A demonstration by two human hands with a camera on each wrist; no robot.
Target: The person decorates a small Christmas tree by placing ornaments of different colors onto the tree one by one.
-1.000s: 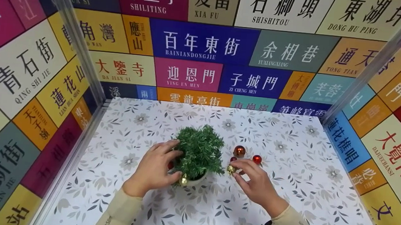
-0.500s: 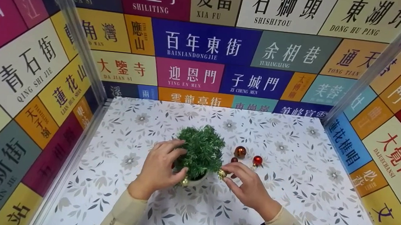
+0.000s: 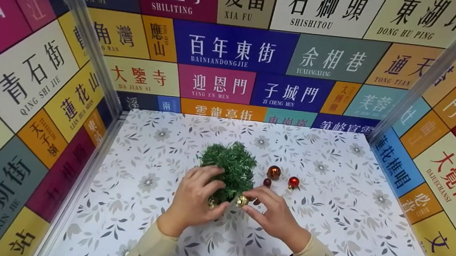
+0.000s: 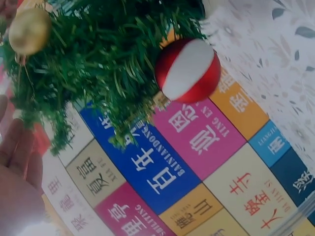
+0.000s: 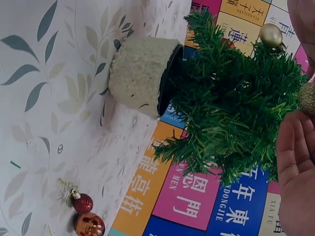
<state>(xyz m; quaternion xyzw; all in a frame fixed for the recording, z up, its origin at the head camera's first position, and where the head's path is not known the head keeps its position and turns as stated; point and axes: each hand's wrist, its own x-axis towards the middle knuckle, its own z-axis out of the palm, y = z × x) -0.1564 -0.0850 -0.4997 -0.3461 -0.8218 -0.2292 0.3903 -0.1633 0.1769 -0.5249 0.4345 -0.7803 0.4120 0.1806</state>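
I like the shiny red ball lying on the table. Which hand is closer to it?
Right. The right hand sits just in front of the red ball, pinching a gold ball. The left hand holds the little tree on its far side from the ball.

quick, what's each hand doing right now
Left hand: fingers curled round the small green tree, gripping it.
Right hand: pinching a gold bauble at the tree's lower edge.

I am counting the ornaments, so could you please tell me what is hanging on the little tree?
The small green tree carries a gold bauble and a red-and-white bauble. Branches and both hands may hide others.
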